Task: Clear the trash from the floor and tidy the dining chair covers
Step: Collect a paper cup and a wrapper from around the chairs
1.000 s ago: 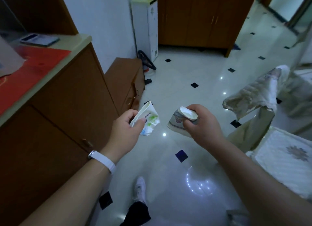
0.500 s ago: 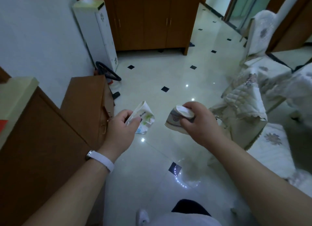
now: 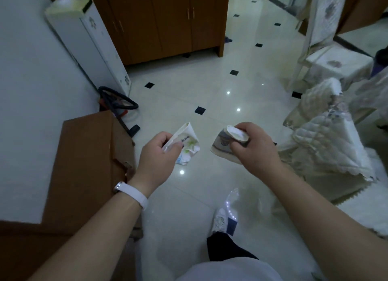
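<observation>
Head camera, looking down past both forearms, and we start at the far left of the left hand (image 3: 156, 154): a tall white appliance (image 3: 94, 43) leans in against the wall, with a black looped hose (image 3: 117, 100) at its foot. Nearer, just left of that hand and below its wrist, stands a low brown cabinet (image 3: 88, 161). A white wristband (image 3: 134, 194) circles the left wrist.

The left hand is held out over the tiled floor (image 3: 189, 96), fingers curled, thumb and forefinger pinching a crumpled white wrapper (image 3: 189, 146) with green print – the wrapper juts up and to the right of the knuckles, clear of the floor.

A short gap to the right, at about the same height, the right hand (image 3: 254, 152) grips a crushed paper cup (image 3: 224, 142); its fingers curl over the flattened white rim while the printed body sticks out to the left of the hand. The two pieces of trash are near each other but apart.

Below the right hand we see one white shoe (image 3: 219, 221) on the tiles. Just right of that hand, a quilted cream chair cover (image 3: 327, 146) hangs rumpled and askew over a chair back – its scalloped edge droops low. Farther right and beyond, a second covered chair (image 3: 327, 49) stands upright.
</observation>
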